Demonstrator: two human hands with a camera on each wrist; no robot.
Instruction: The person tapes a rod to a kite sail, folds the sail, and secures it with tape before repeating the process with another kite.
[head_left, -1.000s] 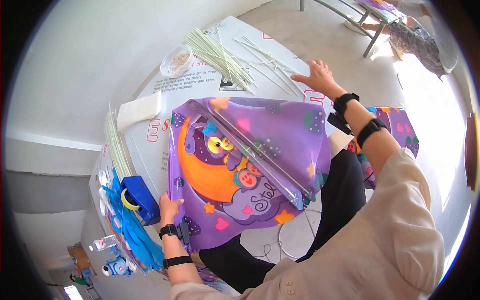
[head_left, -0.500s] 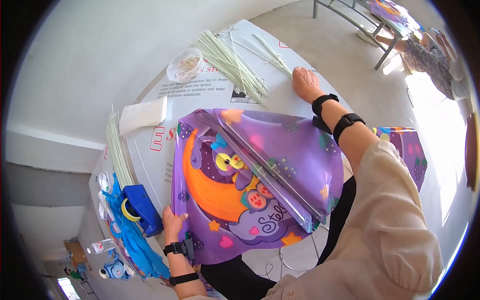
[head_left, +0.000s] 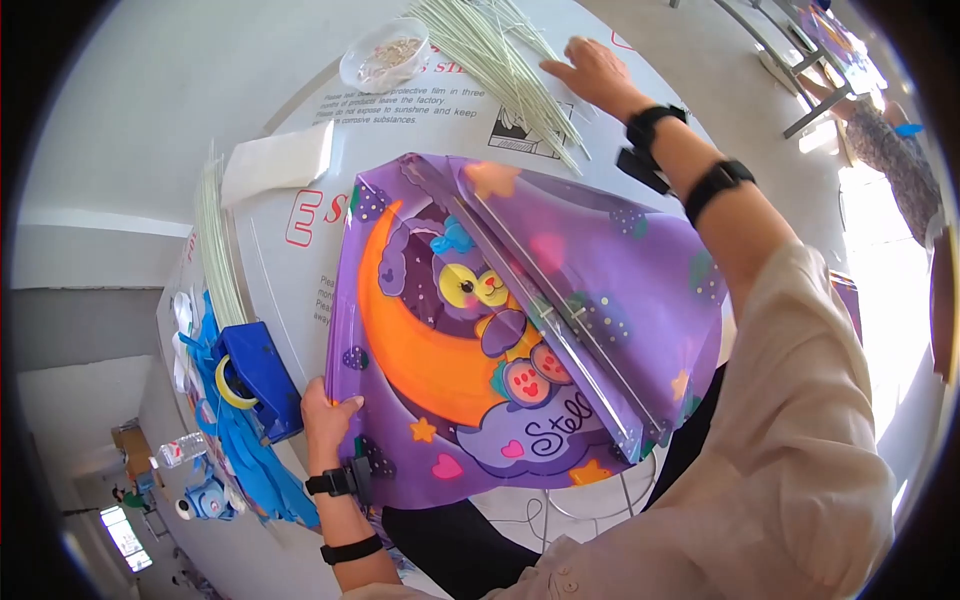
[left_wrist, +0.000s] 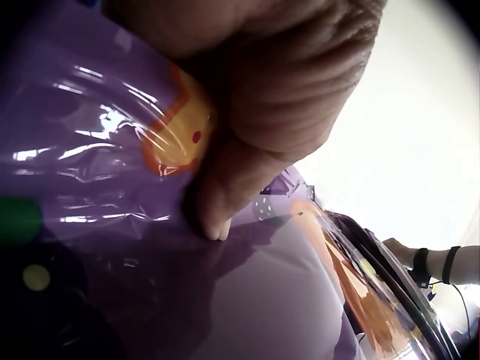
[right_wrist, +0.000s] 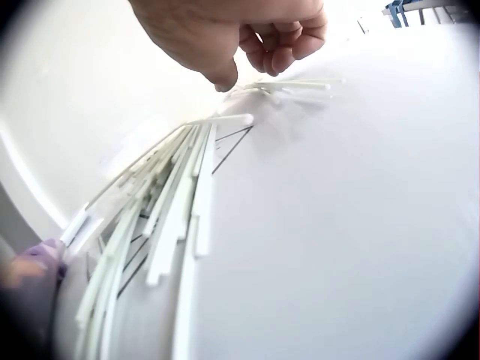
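Note:
In the head view, my left hand [head_left: 328,425] pinches the left edge of a purple printed sheet [head_left: 430,350], thumb on top. The left wrist view shows that thumb lying on the glossy sheet [left_wrist: 112,172]. Two thin rods [head_left: 560,315] run diagonally across the sheet. My right hand [head_left: 600,80] is beyond the sheet, just right of the pale sticks [head_left: 490,75]. In the right wrist view, the hand [right_wrist: 247,37] has loosely bent fingers with nothing between them, above a few loose sticks [right_wrist: 300,87] beyond the main bundle [right_wrist: 169,195].
A clear bowl [head_left: 385,55] of small pieces stands left of the sticks. Along the table's left side are a white pad [head_left: 278,162], more sticks [head_left: 215,240], a blue tape dispenser [head_left: 265,380] and blue strips [head_left: 245,450]. Another person [head_left: 890,150] is at the upper right.
My right hand, spread and then bunched at the loose sticks, now has its fingers apart again. Those sticks lie closer together, near the bundle. The left hand keeps its grip on the sheet.

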